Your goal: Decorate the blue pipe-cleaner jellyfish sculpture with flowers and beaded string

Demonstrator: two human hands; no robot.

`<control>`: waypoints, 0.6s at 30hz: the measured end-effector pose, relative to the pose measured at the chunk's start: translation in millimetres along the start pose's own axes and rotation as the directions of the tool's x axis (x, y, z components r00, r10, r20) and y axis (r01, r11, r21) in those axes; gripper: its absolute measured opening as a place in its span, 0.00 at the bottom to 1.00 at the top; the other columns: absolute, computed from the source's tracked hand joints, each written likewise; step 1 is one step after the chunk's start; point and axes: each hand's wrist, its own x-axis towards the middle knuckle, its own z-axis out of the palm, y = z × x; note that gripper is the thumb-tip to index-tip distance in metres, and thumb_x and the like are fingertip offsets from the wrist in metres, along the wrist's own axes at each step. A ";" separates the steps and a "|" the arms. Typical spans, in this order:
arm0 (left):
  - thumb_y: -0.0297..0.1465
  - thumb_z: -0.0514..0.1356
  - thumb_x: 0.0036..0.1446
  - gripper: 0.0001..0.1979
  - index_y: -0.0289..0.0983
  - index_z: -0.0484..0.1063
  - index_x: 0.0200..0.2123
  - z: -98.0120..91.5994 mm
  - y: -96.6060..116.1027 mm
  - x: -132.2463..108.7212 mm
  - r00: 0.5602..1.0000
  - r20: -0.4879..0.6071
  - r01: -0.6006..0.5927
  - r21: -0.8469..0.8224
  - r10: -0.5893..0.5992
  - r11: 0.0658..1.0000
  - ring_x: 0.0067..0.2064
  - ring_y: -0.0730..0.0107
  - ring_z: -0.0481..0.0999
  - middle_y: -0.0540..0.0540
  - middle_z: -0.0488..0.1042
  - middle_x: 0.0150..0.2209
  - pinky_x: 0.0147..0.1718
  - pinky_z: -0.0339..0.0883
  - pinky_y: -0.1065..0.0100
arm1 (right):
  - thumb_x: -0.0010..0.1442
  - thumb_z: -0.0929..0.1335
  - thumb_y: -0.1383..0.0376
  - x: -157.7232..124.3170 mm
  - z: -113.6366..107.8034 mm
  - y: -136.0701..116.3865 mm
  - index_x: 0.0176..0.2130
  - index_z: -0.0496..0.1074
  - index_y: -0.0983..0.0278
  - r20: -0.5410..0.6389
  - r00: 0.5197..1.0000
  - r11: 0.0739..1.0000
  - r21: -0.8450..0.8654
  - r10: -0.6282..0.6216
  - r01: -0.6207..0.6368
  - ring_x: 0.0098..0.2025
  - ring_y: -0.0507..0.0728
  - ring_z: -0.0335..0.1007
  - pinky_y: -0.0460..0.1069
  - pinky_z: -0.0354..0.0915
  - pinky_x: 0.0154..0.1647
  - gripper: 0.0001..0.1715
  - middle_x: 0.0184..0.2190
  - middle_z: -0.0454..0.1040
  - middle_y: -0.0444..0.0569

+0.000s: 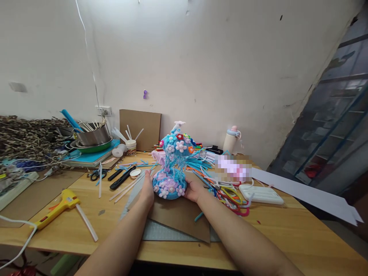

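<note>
Where both hands meet the craft piece: left hand (147, 190) and right hand (194, 190) hold it between them, curved around the sides of its base; the blue, flower-covered craft piece (173, 171) is upright near the front middle of the surface (290, 234), over a cardboard sheet (184, 220); whether it rests there, I cannot tell
Glue gun print: the yellow glue gun (54, 212) bears a small sticker and a marked handle; both are too small to read
Metal bowl: thin wooden sticks (89, 127) and a blue roll (71, 119) stick up from the metal bowl (93, 136); a green basin (94, 148) sits beneath
White tub: white sticks (129, 132) stand in the white tub (131, 143); its side marking is illegible
Bottle: cream, pink-topped bottle (230, 142), upright by the wall (195, 69)
</note>
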 end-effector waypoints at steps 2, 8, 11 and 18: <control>0.56 0.40 0.60 0.38 0.43 0.44 0.67 1.7 3.6 -4.0 1.000 -0.016 0.011 0.009 -0.011 1.000 0.62 0.56 0.64 0.40 0.59 0.65 0.59 0.58 0.53 | 0.65 0.57 0.62 -4.0 4.4 -0.9 0.38 0.71 0.65 -0.042 0.999 1.000 0.008 0.021 -0.021 0.35 0.57 0.77 0.54 0.71 0.42 0.16 0.30 0.79 0.51; 0.55 0.39 0.60 0.38 0.41 0.44 0.67 4.1 14.7 -12.1 0.999 0.018 0.036 -0.008 -0.036 0.999 0.62 0.53 0.63 0.39 0.56 0.66 0.59 0.57 0.49 | 0.65 0.59 0.59 -13.2 9.0 -4.5 0.41 0.70 0.65 -0.123 0.991 0.993 -0.102 0.053 -0.065 0.27 0.54 0.76 0.51 0.73 0.33 0.16 0.27 0.77 0.49; 0.56 0.39 0.59 0.39 0.43 0.43 0.68 3.6 16.1 -13.4 0.999 0.030 0.038 -0.011 -0.037 0.999 0.62 0.54 0.64 0.40 0.56 0.66 0.58 0.59 0.51 | 0.65 0.59 0.55 -13.7 6.8 -4.1 0.48 0.67 0.60 -0.150 0.988 0.980 -0.193 0.027 -0.056 0.25 0.53 0.75 0.54 0.73 0.31 0.17 0.28 0.77 0.47; 0.56 0.42 0.59 0.40 0.39 0.43 0.68 1.3 9.0 -7.5 0.999 -0.010 0.054 0.025 -0.054 0.998 0.58 0.53 0.69 0.36 0.59 0.64 0.55 0.63 0.52 | 0.63 0.58 0.48 -16.8 1.3 -9.0 0.56 0.60 0.56 -0.156 0.986 0.916 -0.387 0.051 -0.108 0.22 0.58 0.76 0.56 0.72 0.23 0.26 0.28 0.77 0.51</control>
